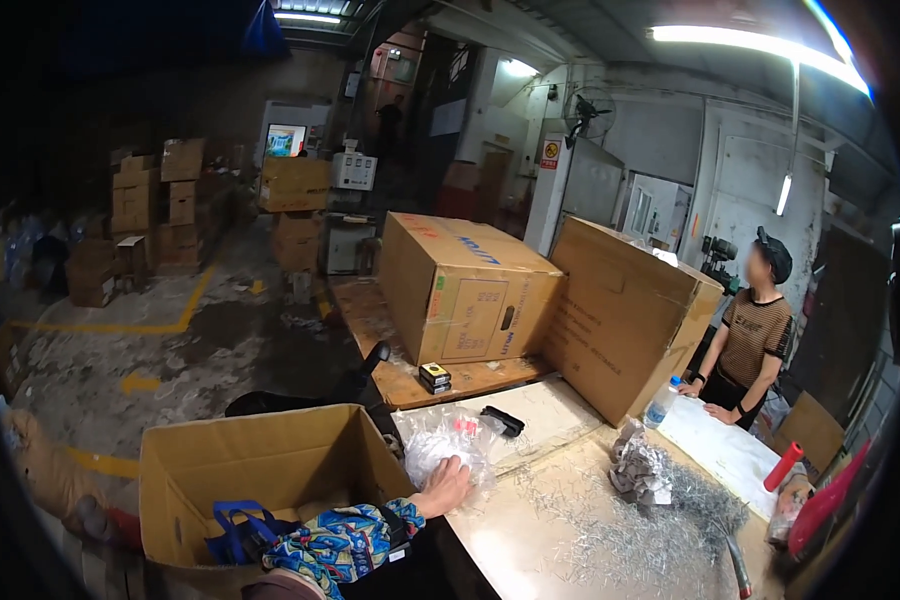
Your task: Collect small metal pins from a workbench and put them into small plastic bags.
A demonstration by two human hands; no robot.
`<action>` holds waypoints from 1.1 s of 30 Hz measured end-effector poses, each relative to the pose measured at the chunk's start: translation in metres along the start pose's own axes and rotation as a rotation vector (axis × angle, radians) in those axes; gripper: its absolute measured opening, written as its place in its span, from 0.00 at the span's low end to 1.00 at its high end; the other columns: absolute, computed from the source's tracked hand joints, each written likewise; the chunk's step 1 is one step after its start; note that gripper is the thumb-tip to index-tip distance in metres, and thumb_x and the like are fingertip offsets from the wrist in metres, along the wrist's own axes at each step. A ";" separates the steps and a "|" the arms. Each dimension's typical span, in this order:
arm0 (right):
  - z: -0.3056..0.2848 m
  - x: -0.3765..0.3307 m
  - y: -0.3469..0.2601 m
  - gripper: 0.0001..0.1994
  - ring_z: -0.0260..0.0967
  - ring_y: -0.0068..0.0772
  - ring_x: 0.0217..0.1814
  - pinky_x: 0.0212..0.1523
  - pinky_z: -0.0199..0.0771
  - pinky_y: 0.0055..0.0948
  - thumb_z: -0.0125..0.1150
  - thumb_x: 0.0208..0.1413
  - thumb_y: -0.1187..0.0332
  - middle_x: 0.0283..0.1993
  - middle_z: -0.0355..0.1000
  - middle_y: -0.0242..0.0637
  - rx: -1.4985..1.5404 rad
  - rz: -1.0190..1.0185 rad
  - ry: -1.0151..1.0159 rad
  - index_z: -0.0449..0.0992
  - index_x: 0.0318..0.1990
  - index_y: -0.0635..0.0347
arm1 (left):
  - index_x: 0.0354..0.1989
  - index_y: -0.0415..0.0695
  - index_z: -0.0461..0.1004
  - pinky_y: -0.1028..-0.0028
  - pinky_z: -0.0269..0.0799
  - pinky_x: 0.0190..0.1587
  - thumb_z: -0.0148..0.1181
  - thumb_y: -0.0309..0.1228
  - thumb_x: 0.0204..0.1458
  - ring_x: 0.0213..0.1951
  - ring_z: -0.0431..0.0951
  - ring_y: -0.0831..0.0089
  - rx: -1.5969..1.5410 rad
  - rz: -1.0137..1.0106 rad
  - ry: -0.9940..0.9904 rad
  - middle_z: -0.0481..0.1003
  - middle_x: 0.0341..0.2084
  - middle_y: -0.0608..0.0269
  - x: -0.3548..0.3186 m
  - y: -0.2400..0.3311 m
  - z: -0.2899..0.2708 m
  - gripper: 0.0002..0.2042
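Left hand [444,490] palm-down, forearm [340,538] outstretched

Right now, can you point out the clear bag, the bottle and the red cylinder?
Clear bag [437,446]: head view, on its crumpled middle.
Bottle [656,411]: head view, on its clear side.
Red cylinder [783,467]: head view, about halfway along its length.

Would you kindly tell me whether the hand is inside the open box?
No, the hand is touching the clear plastic bag beside the open box.
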State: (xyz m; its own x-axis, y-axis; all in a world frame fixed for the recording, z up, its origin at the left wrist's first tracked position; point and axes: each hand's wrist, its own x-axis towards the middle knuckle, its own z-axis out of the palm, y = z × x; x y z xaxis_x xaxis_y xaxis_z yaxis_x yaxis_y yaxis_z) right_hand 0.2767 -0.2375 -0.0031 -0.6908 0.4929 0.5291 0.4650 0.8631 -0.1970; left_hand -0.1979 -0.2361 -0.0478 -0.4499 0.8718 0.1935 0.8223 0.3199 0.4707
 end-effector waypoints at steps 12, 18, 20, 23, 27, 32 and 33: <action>0.011 -0.001 0.000 0.13 0.68 0.49 0.38 0.36 0.70 0.41 0.63 0.49 0.72 0.39 0.70 0.47 0.033 -0.101 -0.037 0.71 0.43 0.60 | 0.25 0.36 0.74 0.59 0.76 0.34 0.50 0.23 0.45 0.34 0.78 0.52 0.016 0.495 0.224 0.75 0.27 0.48 -0.009 -0.027 0.022 0.06; -0.003 0.005 -0.018 0.11 0.67 0.48 0.41 0.41 0.69 0.41 0.62 0.50 0.71 0.40 0.71 0.46 0.106 -0.043 -0.108 0.72 0.42 0.59 | 0.26 0.35 0.74 0.59 0.76 0.34 0.51 0.21 0.43 0.34 0.78 0.52 0.188 0.379 0.123 0.75 0.28 0.48 -0.015 -0.021 0.028 0.05; -0.002 0.005 -0.019 0.12 0.67 0.48 0.41 0.41 0.69 0.41 0.63 0.50 0.70 0.41 0.70 0.46 0.102 -0.069 -0.127 0.72 0.42 0.60 | 0.26 0.35 0.74 0.59 0.75 0.34 0.51 0.20 0.43 0.35 0.78 0.52 0.115 0.406 0.168 0.75 0.27 0.48 -0.017 -0.023 0.034 0.05; -0.006 0.006 -0.026 0.13 0.67 0.48 0.41 0.41 0.69 0.41 0.63 0.51 0.68 0.42 0.70 0.47 0.108 -0.069 -0.146 0.72 0.42 0.61 | 0.29 0.36 0.72 0.59 0.75 0.35 0.49 0.21 0.44 0.35 0.78 0.52 0.155 0.343 0.076 0.74 0.28 0.46 -0.025 -0.009 0.017 0.06; -0.015 0.003 -0.034 0.12 0.68 0.48 0.40 0.40 0.70 0.40 0.63 0.51 0.67 0.41 0.71 0.48 0.085 -0.037 -0.162 0.74 0.42 0.62 | 0.31 0.38 0.71 0.60 0.73 0.35 0.46 0.22 0.49 0.36 0.77 0.50 -0.119 0.239 0.050 0.74 0.29 0.47 -0.032 0.001 0.002 0.06; -0.015 -0.004 -0.030 0.13 0.68 0.50 0.45 0.43 0.70 0.40 0.61 0.53 0.70 0.44 0.70 0.48 0.124 0.076 -0.180 0.72 0.46 0.62 | 0.35 0.39 0.72 0.66 0.73 0.36 0.51 0.30 0.56 0.33 0.77 0.56 -0.228 0.245 0.636 0.76 0.28 0.53 -0.043 0.045 -0.030 0.08; -0.014 -0.001 -0.034 0.15 0.68 0.49 0.48 0.45 0.69 0.40 0.59 0.54 0.71 0.46 0.70 0.49 0.170 0.140 -0.214 0.71 0.49 0.62 | 0.37 0.39 0.72 0.69 0.73 0.35 0.52 0.32 0.57 0.32 0.78 0.63 -0.427 0.223 0.444 0.76 0.28 0.56 -0.049 0.058 -0.034 0.09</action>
State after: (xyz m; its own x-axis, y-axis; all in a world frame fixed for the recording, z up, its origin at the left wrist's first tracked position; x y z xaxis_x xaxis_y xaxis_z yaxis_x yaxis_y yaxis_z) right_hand 0.2698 -0.2685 0.0149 -0.7357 0.6049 0.3047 0.4773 0.7822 -0.4005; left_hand -0.1401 -0.2732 -0.0006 -0.4610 0.6351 0.6199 0.7426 -0.1063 0.6612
